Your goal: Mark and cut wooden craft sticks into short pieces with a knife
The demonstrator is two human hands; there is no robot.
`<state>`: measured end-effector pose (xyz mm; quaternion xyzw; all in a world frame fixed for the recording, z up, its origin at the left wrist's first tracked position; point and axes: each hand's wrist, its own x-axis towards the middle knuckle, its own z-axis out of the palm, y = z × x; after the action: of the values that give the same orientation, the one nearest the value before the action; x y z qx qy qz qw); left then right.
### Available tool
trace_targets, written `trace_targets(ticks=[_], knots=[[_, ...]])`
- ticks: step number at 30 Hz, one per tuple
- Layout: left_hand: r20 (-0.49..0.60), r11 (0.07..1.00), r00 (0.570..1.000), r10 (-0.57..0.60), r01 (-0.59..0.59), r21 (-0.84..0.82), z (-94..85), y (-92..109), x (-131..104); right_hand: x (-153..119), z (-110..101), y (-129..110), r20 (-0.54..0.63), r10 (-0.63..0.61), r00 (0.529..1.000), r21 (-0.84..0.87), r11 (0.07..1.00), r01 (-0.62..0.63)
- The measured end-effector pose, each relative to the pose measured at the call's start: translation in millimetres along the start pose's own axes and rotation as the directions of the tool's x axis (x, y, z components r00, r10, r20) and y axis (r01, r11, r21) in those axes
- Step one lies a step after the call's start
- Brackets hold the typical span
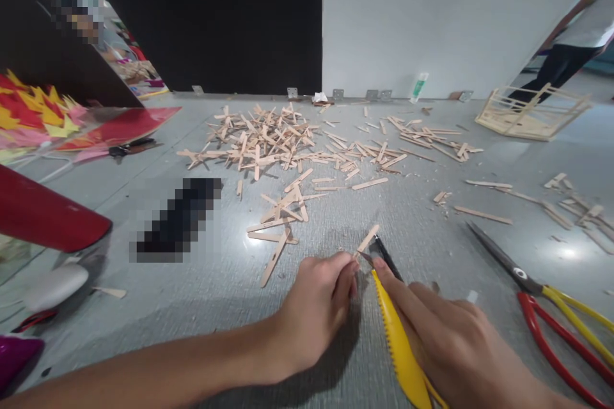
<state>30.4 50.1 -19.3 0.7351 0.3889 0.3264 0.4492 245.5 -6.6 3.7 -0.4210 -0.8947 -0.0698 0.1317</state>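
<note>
Near the front middle, my left hand (319, 307) is closed in a pinch on a small wooden stick (368, 239), which points up and to the right. My right hand (446, 332) wraps round a yellow-handled knife (396, 345), whose dark blade (366, 257) meets the stick beside my left fingertips. Just behind the right fingers lies a black pen-like object (386, 255). Several loose sticks (274, 259) lie left of my hands. A large heap of sticks (261, 134) covers the table further back.
Scissors with red and yellow handles (532, 287) lie at the right. A wooden stick frame (532, 118) and glue stick (419, 87) stand behind. A red cylinder (52, 211) and white mouse (57, 285) are left. A person (575, 32) stands at back right.
</note>
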Motion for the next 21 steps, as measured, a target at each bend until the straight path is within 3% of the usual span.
trace_targets(ticks=[6, 11, 13, 18, 21], knots=[[-0.012, 1.0, 1.0, -0.003, 0.003, 0.006, 0.4, 1.3, 0.6, 0.2, 6.3, 1.9, -0.005, 0.136, 0.991, 0.181, 0.974, -0.133], [-0.017, 1.0, 1.0, -0.014, 0.014, -0.001, -0.2, 3.2, 1.5, 0.8, 4.5, 1.5, 0.031, 0.086, 0.996, 0.168, 0.982, -0.09], [-0.018, 1.0, 1.0, -0.025, 0.025, -0.001, -0.4, 3.5, 1.0, 4.3, 2.9, 0.9, 0.033, 0.132, 0.991, 0.219, 0.966, -0.136], [-0.013, 0.999, 0.999, -0.043, 0.043, 0.015, -0.8, 3.9, -0.8, 21.1, -4.1, -1.1, 0.14, 0.37, 0.918, 0.541, 0.748, -0.384], [-0.013, 0.999, 0.999, -0.045, 0.046, 0.01, -1.3, 4.9, -0.9, 24.7, -6.8, -1.7, 0.146, 0.373, 0.916, 0.624, 0.684, -0.377]])
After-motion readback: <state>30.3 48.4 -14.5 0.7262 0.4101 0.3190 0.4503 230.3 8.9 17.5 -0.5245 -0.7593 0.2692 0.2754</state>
